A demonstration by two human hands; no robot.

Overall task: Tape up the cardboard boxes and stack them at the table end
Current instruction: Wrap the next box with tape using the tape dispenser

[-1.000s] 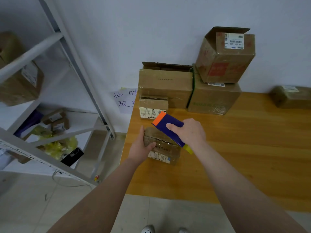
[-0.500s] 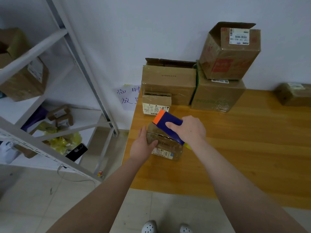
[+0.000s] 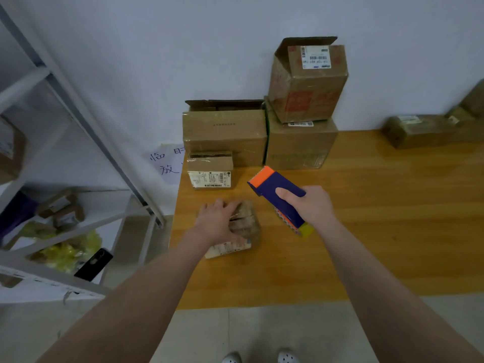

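A small taped cardboard box [image 3: 245, 225] lies near the left end of the wooden table [image 3: 366, 231]. My left hand [image 3: 217, 222] lies over its top, fingers curled round its far edge, and hides much of it. My right hand [image 3: 309, 205] grips a blue tape dispenser [image 3: 275, 191] with an orange front, held in the air to the right of the box and apart from it. At the table's far left corner stand a small labelled box [image 3: 209, 170], a wide box [image 3: 225, 132] and a stack of two boxes [image 3: 301, 142].
A metal shelf rack [image 3: 86, 121] with parcels and a yellow bag stands left of the table. More taped parcels [image 3: 429, 129] lie along the wall at the right. A handwritten paper sign [image 3: 167, 163] hangs on the wall by the table corner.
My right hand has lifted the tape dispenser off the small box and moved it right. My left hand has shifted from the box's side onto its top.
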